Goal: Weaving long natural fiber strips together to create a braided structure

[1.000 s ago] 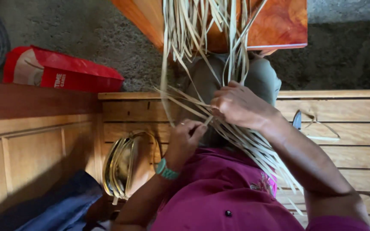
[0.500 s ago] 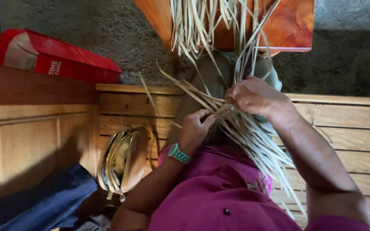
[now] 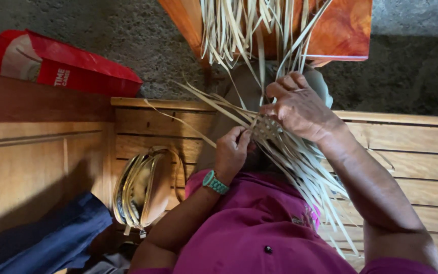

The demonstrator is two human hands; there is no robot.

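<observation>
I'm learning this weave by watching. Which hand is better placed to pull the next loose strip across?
Probably the left hand: its fingers pinch strips at the edge of the woven patch, beside the free ends. The right hand lies over the patch, holding it.

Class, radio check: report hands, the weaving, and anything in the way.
Left hand pinching the pale strips. Right hand gripping the woven patch. Loose strip ends fan across the lap; gold bag sits apart on the bench.

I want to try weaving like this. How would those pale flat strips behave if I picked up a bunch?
Probably floppy: the pale strips droop and fan out loosely below the right hand. Likely light, since the left hand pinches them with fingertips only. They look springy too; free ends arc sideways instead of creasing.
</observation>
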